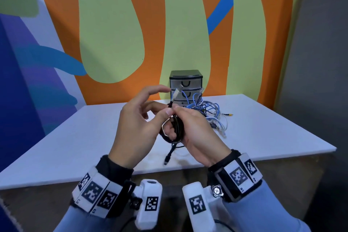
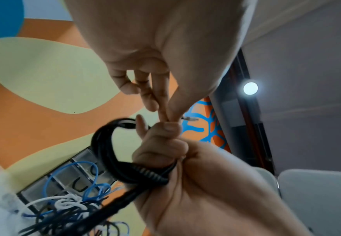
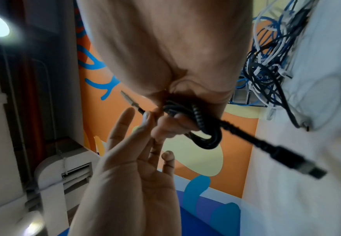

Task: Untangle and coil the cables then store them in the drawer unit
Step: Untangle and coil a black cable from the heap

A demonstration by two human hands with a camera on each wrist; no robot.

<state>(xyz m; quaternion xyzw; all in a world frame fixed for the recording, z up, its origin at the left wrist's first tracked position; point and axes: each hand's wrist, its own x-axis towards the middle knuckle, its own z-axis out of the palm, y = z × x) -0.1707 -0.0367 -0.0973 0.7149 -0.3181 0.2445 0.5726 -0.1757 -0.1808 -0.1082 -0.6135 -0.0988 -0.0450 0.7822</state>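
Only right wrist shows plug (image 3: 299, 164) | right hand (image 1: 195, 130) grips black coil (image 1: 176, 128) | left hand (image 1: 139, 124) pinches its end

Both hands are raised close together above the near table edge. The right hand (image 1: 195, 128) is curled round a coiled black cable (image 1: 176, 128), thumb and forefinger pinching near its top. The left hand (image 1: 139, 118), at nine o'clock of it, pinches the same cable between thumb and middle finger, forefinger stretched toward one o'clock. Tagged bands wrap both wrists
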